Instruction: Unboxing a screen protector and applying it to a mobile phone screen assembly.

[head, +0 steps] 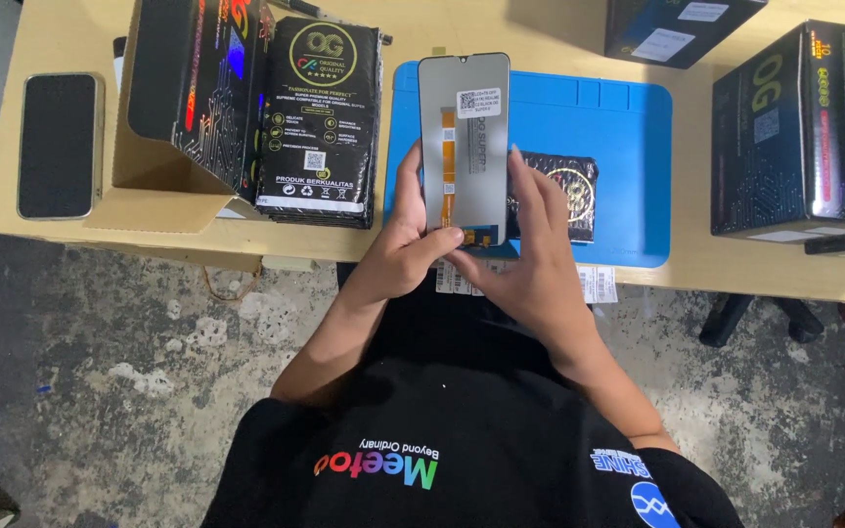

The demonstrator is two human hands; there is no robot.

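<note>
A pale wooden surface (pixel 559 29) stands over a stained concrete floor (pixel 129 352), with a blue mat (pixel 618 147) on it. Above the mat I hold a phone screen panel (pixel 464 147) back side up, so its orange flex cable faces me. My left hand (pixel 405 249) grips its lower left edge; my right hand (pixel 530 254) pinches the bottom right. Stacked black packets (pixel 320 117) and an open box (pixel 188 98) lie left, and a phone (pixel 58 145) sits far left.

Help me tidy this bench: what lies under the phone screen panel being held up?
Under the screen panel lies the blue mat, with a black foil pouch partly showing. The pouch's left part and the mat beneath are covered.
</note>
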